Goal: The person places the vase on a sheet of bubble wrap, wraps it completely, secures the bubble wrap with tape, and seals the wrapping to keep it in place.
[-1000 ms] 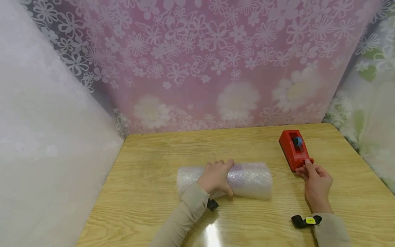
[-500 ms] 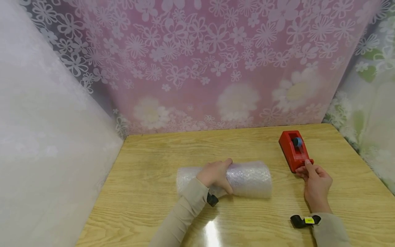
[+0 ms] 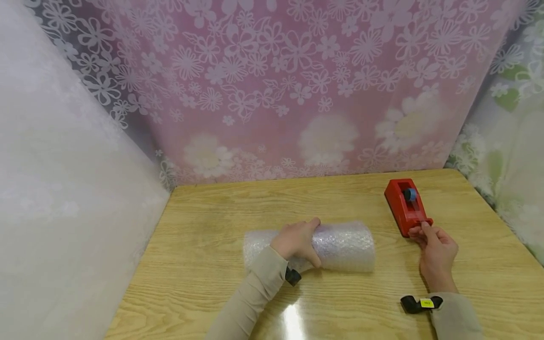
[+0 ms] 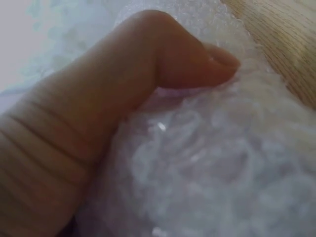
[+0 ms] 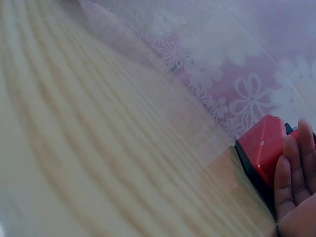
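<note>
A bubble-wrapped cylinder (image 3: pixel 346 246), with a purplish tint showing through the wrap, lies sideways on the wooden table. My left hand (image 3: pixel 295 242) grips it left of its middle, fingers over the top. In the left wrist view the bent thumb (image 4: pixel 148 59) presses into the bubble wrap (image 4: pixel 207 163). To the right stands a red tape dispenser (image 3: pixel 401 208) holding a small blue-cored roll of clear tape (image 3: pixel 410 194). At its cutter end my right hand (image 3: pixel 435 248) pinches the tape's end between thumb and fingers. Several right fingers (image 5: pixel 296 173) lie alongside the dispenser in the right wrist view.
The wood-grain table (image 3: pixel 204 283) ends at the back against a pink flowered curtain (image 3: pixel 272 94). A pale sheet (image 3: pixel 76 189) hangs on the left, a green-and-white flowered one (image 3: pixel 510 156) on the right.
My right thumb and fingers have shifted very slightly at the dispenser's cutter end. The left hand has rolled slightly on the wrapped cylinder, whose right end sits a touch higher.
</note>
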### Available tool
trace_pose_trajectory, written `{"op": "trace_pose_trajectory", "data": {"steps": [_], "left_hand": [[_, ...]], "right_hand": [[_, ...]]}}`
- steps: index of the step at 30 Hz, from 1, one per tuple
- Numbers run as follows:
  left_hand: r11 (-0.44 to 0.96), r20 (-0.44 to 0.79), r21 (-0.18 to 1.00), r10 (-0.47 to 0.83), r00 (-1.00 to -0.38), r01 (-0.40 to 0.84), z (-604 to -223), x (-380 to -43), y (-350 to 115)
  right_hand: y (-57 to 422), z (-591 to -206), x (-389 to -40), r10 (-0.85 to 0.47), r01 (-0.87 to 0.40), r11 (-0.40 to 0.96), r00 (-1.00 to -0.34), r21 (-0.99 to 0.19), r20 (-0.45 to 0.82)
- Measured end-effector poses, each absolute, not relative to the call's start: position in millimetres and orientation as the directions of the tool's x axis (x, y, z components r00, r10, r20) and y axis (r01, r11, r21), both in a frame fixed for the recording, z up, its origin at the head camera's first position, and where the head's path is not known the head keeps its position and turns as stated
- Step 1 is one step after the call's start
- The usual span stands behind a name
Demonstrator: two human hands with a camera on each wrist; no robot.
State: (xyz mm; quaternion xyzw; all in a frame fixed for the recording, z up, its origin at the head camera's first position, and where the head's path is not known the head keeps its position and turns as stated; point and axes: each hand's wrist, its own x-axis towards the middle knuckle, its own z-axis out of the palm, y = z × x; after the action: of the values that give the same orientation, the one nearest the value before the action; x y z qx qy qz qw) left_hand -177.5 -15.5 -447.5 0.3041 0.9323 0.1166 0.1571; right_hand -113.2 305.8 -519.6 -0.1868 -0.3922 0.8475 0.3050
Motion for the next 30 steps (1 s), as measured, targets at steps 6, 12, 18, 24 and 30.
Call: {"op": "trace_pose_trajectory", "data": {"steps": [6, 12, 18, 24, 30], "left_hand": [[0.794, -0.225, 0.3, 0.598, -0.769, 0.529, -445.8, -175.3, -14.7], [0.797, -0.226, 0.3, 0.593, -0.773, 0.524, -444.4, -174.8, -13.5], [0.797, -0.227, 0.299, 0.593, -0.772, 0.525, -446.8, -175.3, -12.9], [0.797, -0.219, 0.294, 0.593, -0.775, 0.528, -447.9, -176.0, -13.2], [0.796, -0.227, 0.299, 0.595, -0.771, 0.526, -445.7, -176.4, -14.1]], "right_hand": [[306.0, -521.6, -112.6, 0.676, -0.377, -0.491, -0.734, -0.785, -0.069], [306.7, -521.3, -113.2, 0.679, -0.369, -0.477, -0.731, -0.797, -0.068], [306.9, -519.6, -111.3, 0.664, -0.362, -0.51, -0.742, -0.78, -0.09], [308.2, -520.9, -112.6, 0.67, -0.33, -0.493, -0.734, -0.805, -0.11], [309.1, -520.7, -113.0, 0.652, -0.297, -0.494, -0.749, -0.817, -0.122]]}}
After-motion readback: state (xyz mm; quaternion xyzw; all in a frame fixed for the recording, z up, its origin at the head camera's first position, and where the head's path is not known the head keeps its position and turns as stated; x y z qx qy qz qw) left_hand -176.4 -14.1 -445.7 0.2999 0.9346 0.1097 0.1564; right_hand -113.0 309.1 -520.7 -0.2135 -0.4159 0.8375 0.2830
